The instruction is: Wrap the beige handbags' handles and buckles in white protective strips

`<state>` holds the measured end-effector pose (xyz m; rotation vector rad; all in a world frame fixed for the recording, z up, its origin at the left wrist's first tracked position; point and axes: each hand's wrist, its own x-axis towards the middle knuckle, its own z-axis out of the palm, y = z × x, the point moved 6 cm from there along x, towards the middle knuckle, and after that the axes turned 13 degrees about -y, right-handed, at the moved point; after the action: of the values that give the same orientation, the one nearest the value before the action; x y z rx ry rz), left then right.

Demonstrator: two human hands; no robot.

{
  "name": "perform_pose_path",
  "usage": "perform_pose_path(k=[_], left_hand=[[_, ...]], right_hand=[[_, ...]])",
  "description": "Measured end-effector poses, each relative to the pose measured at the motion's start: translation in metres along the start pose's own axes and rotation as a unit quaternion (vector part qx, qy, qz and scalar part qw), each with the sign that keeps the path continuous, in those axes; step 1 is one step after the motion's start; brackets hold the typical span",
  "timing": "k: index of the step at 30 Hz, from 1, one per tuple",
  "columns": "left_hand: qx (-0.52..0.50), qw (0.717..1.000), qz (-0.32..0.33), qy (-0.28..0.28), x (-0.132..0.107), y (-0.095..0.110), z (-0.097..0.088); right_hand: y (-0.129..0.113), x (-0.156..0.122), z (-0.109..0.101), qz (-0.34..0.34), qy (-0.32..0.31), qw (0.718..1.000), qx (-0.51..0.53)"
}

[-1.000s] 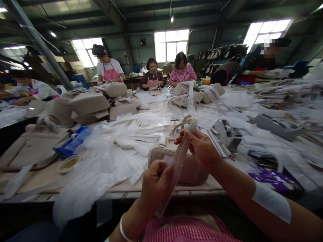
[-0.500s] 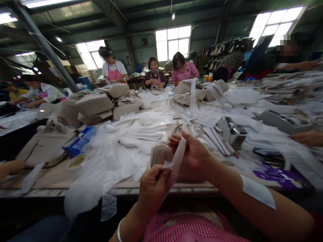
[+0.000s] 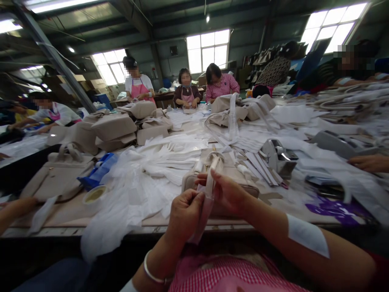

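Observation:
A beige handbag [image 3: 247,186] lies on the table in front of me, partly covered by my hands. Its strap [image 3: 209,182] rises towards me, wrapped in see-through film. My left hand [image 3: 186,211] is closed, pinching the plastic film [image 3: 204,219] between thumb and fingers, and a tail of it hangs below. Around the strap, just above that pinch, my right hand [image 3: 229,194] is closed, with its thumb on the near side. Some fingertips of the right hand are hidden behind the strap.
White wrapping strips [image 3: 167,158] cover the table's middle. A blue tape dispenser [image 3: 97,172] and a tape roll [image 3: 95,194] lie left, a grey dispenser [image 3: 278,158] right. Beige bags [image 3: 114,125] are piled behind. Co-workers' hands [image 3: 369,163] reach in at both sides.
Both hands have come slightly lower and closer together along the strap. The strap's upper part has dropped, and more of the handbag's top shows behind my right hand.

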<state>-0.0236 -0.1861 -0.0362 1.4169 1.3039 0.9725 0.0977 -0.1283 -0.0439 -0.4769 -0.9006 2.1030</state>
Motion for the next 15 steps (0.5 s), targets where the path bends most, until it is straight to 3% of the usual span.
perform_pose_path(k=[2,4,9,12,15], left_hand=[[0.022,1.000,0.006,0.000,0.004,0.004,0.000],[0.033,0.999,0.020,0.002,0.012,0.011,-0.002],[0.068,0.996,0.060,-0.018,0.043,0.040,-0.002],[0.127,0.985,0.104,-0.056,0.061,0.059,0.003],[0.228,0.958,0.159,-0.066,0.078,0.078,0.006]], right_hand=[[-0.016,0.010,-0.010,-0.017,0.058,0.997,0.051],[-0.030,0.018,-0.014,-0.044,0.086,0.995,0.038],[-0.035,0.020,-0.010,-0.065,0.051,0.993,-0.085],[-0.041,0.015,-0.016,-0.072,0.043,0.995,-0.061],[-0.048,0.009,-0.015,-0.066,-0.014,0.998,-0.017]])
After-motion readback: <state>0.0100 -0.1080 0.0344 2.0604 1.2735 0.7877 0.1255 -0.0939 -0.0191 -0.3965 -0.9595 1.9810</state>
